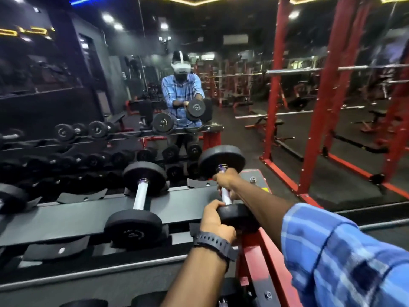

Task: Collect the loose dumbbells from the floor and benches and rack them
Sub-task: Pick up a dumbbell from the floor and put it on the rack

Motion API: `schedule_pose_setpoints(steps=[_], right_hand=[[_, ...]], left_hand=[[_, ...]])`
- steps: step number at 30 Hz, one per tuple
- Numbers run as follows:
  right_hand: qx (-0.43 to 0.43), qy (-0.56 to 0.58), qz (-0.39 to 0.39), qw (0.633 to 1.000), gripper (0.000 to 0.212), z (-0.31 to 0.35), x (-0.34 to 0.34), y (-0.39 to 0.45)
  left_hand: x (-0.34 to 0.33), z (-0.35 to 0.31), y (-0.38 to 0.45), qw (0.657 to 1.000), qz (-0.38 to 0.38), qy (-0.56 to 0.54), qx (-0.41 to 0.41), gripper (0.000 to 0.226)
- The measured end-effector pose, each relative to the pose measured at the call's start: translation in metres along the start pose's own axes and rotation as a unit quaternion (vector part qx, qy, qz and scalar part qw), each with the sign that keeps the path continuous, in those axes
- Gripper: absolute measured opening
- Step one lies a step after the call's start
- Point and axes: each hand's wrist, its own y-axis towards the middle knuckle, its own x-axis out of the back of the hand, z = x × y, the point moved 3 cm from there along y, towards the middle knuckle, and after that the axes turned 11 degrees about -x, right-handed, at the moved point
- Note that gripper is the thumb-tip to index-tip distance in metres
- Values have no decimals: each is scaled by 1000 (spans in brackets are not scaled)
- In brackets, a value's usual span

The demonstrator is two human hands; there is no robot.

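Observation:
I hold a black dumbbell (pixel 222 159) with a chrome handle over the right end of the rack's top shelf (pixel 88 216). My right hand (pixel 226 180) grips the handle near the far head. My left hand (pixel 215 220), with a black watch on its wrist, clasps the near head. The dumbbell points away from me, slightly tilted. A second black dumbbell (pixel 139 196) rests in its cradles on the shelf just to the left. Another dumbbell head (pixel 11 197) shows at the far left.
A wall mirror behind the rack reflects a person (pixel 181 96) and the dumbbells. The rack's red end frame (pixel 261 251) stands below my arms. A red power cage (pixel 318 103) with a bar rises at the right. More dumbbells lie on the lower shelf (pixel 141 300).

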Motion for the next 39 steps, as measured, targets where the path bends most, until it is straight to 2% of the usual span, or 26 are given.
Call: schedule_pose_setpoints(steps=[4,9,14,17,20,23,24,26,28,31,34,35,37,39], right_hand=[[3,-6,31,999,16,-1,-21,29],[-48,-25,109,993,27,-6,-48,54],[-93,-47,173,979,42,-2,-50,56],[-86,-49,177,979,37,-4,-50,48],[-58,-120,165,977,23,-3,-41,34],[34,-274,98,956,51,-2,-22,22],[44,-302,94,948,48,-4,-17,18],[48,-300,91,948,37,-10,-3,3],[44,-257,82,962,39,-12,14,-16],[81,-139,51,986,42,-1,41,-58],[166,-67,-7,984,48,24,62,-126],[196,-45,-25,979,47,33,65,-155],[240,7,-44,970,48,42,67,-217],[271,56,-58,959,55,43,67,-277]], left_hand=[[6,-1,35,1000,-26,-17,-2,21],[26,-12,69,996,-80,-27,17,30],[25,-13,75,997,-60,-12,37,28],[30,-18,66,998,-42,1,50,30],[34,-21,58,998,-34,-2,47,40],[41,-27,42,998,-26,-36,40,58],[45,-33,37,998,-36,-42,33,60],[50,-51,21,998,-57,-23,-13,50],[51,-79,1,990,-81,15,-115,36],[53,-123,-43,948,-56,114,-292,30],[62,-150,-102,861,7,264,-434,27],[67,-156,-126,831,24,302,-467,32],[82,-166,-173,794,57,337,-503,49],[94,-178,-217,762,69,366,-530,47]])
